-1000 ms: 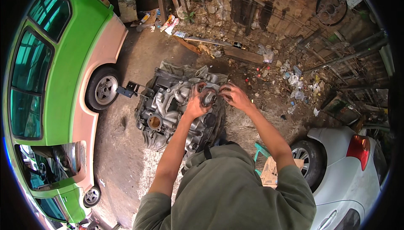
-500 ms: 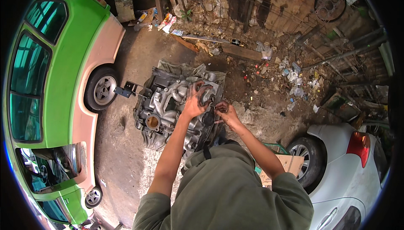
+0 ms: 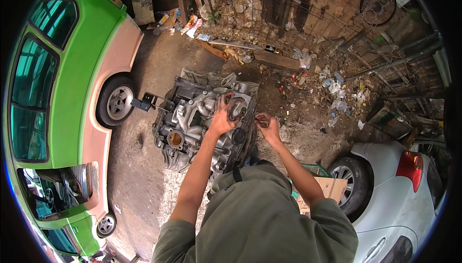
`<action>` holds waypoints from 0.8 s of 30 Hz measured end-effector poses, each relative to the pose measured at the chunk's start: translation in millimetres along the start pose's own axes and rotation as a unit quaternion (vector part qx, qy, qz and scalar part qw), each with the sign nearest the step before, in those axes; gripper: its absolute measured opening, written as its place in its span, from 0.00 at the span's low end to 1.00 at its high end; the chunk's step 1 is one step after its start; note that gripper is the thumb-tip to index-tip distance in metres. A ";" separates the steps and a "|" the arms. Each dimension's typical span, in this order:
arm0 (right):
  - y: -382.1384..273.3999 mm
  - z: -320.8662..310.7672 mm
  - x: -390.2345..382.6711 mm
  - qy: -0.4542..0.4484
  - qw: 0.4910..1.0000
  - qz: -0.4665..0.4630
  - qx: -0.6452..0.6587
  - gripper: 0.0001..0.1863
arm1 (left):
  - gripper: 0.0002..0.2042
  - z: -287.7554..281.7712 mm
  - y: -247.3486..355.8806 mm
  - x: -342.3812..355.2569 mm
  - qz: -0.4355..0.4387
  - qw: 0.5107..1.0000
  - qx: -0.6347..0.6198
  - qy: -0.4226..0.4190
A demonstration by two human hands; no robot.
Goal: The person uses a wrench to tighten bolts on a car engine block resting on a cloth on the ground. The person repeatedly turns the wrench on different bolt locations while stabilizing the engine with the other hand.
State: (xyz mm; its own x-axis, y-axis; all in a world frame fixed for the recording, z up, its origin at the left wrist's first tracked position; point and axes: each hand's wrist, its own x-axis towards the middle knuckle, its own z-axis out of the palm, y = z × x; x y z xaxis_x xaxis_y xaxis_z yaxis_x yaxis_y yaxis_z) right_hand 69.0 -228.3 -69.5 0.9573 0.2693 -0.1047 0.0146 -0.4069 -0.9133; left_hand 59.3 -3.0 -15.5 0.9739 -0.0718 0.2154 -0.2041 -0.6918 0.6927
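Note:
My left hand (image 3: 223,118) is closed around a rounded metal fitting (image 3: 237,111) on the upper right of a grimy aluminium engine (image 3: 196,100), thumb and fingers dark with grease. Just off the engine's right side, my right hand (image 3: 267,127) has its fingers curled together; whatever they hold, if anything, is too small to make out. An open round bore with a brassy inside (image 3: 175,139) faces up at the engine's lower left. A black bracket (image 3: 142,104) sticks out from the left side.
A green and pink car (image 3: 72,94) stands left, a silver car (image 3: 394,195) at lower right. Cardboard (image 3: 321,188) on a green stool lies near my right elbow. Planks (image 3: 276,60), scattered rubbish and wire mesh line the back; metal pipes (image 3: 394,65) lean at right.
My right hand has dropped from beside the top of the fitting, then shifted slightly right, away from the engine, fingers curled. My left hand keeps its grip with little movement.

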 end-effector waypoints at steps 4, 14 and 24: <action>-5.0 -17.1 24.3 -0.011 0.987 -0.138 -0.076 0.11 | 0.30 -0.5 1.2 0.3 0.000 1.000 0.007 0.002; -20.0 -35.6 55.7 -0.052 0.965 -0.224 -0.123 0.11 | 0.31 1.5 0.5 0.3 -0.002 1.000 0.008 0.008; -25.0 -44.7 72.9 -0.090 0.926 -0.302 -0.207 0.13 | 0.33 2.0 -1.5 -0.6 -0.007 1.000 0.016 0.000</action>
State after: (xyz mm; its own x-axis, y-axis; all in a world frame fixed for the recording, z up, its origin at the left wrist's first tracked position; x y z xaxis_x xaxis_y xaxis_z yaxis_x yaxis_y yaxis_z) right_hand 151.3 -237.6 -36.7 0.6758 0.6825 0.2783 0.6765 -0.4245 -0.6018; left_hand 59.2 -3.4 -18.0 0.9768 -0.0611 0.2053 -0.1863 -0.7153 0.6735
